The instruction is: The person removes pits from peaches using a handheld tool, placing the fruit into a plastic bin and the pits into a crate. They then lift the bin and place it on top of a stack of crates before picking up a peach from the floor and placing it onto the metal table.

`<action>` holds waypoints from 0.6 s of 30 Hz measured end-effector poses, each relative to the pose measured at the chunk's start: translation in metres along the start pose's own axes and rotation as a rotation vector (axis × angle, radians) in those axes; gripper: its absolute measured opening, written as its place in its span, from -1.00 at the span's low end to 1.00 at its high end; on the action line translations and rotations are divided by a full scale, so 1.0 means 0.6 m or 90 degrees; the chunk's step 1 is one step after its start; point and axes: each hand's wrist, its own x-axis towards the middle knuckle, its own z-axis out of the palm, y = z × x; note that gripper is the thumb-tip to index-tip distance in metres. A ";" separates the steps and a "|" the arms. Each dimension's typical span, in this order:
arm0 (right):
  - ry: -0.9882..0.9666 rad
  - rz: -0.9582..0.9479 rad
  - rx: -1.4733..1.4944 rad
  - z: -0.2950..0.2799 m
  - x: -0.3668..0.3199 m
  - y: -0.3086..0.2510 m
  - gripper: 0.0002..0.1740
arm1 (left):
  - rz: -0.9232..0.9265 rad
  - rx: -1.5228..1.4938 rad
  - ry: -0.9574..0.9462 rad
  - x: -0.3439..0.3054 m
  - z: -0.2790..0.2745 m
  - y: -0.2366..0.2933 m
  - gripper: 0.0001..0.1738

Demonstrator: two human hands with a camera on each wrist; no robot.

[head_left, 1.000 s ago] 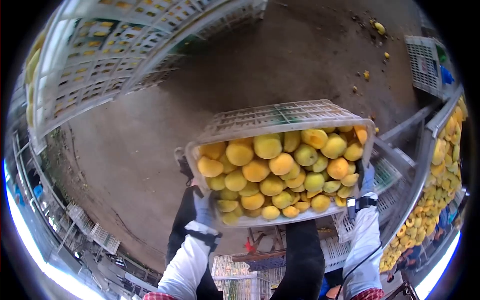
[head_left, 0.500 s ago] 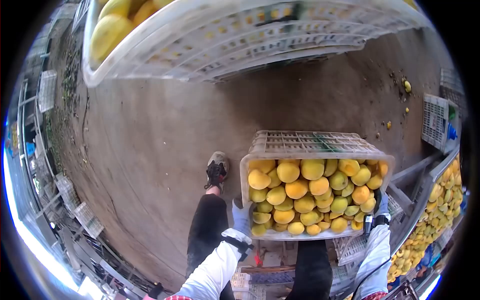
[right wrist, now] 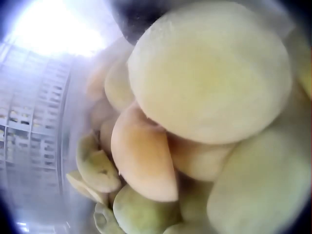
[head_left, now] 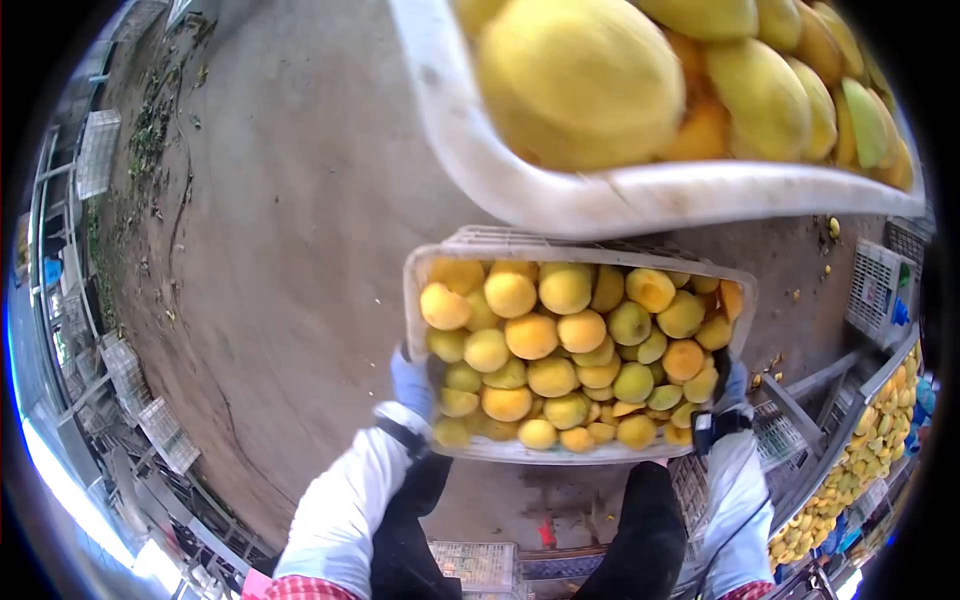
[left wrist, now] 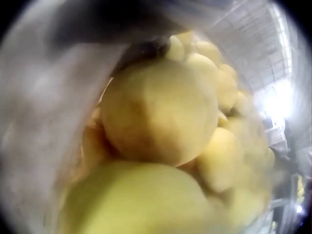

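A white plastic crate (head_left: 413, 300) full of yellow peaches (head_left: 552, 377) hangs in front of my legs, tilted so its open top faces the head camera. My gloved left hand (head_left: 411, 385) grips its left end. At the opposite end my gloved right hand (head_left: 735, 385) holds on, partly hidden by the wrist strap. A large whole peach (left wrist: 161, 112) fills the left wrist view, with dark glove blurred above it. In the right wrist view a pale peach (right wrist: 209, 73) lies by a dark fingertip (right wrist: 139, 17), with cut pieces below.
Another filled crate (head_left: 600, 205) looms close at the upper right, overlapping the held crate's far side. A metal-sided trough of peaches (head_left: 860, 440) runs along the right. White crates (head_left: 165, 435) stand at the left by metal framing. Concrete floor (head_left: 290, 250) stretches between.
The near filled crate has swung rightward across the top of the head view and looks much closer, its peaches now showing. The held crate has shifted left in view, still in both hands.
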 end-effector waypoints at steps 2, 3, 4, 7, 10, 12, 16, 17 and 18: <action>0.058 -0.057 -0.183 0.018 -0.007 0.045 -0.60 | 0.049 0.178 -0.049 0.055 0.034 0.108 -0.81; 0.048 -0.045 -0.064 0.099 -0.015 0.050 -0.59 | 0.060 0.206 -0.047 0.123 0.009 0.164 -0.81; 0.043 -0.025 0.041 0.289 -0.040 0.052 -0.59 | 0.055 0.232 -0.046 0.252 -0.088 0.257 -0.81; 0.055 0.032 0.207 0.514 -0.104 0.027 -0.57 | 0.053 0.371 -0.029 0.376 -0.159 0.331 -0.73; 0.046 0.067 0.202 0.553 -0.147 0.092 -0.53 | 0.124 0.560 -0.056 0.417 -0.176 0.386 -0.66; -0.071 0.082 0.235 0.560 -0.190 0.113 -0.51 | 0.141 0.632 -0.089 0.414 -0.167 0.412 -0.61; -0.050 0.028 0.230 0.589 -0.232 0.149 -0.53 | 0.195 0.697 -0.089 0.423 -0.159 0.415 -0.59; -0.025 0.043 0.249 0.587 -0.223 0.147 -0.54 | 0.199 0.700 -0.092 0.416 -0.153 0.418 -0.59; -0.002 0.066 0.265 0.584 -0.217 0.148 -0.54 | 0.173 0.689 -0.086 0.411 -0.150 0.418 -0.57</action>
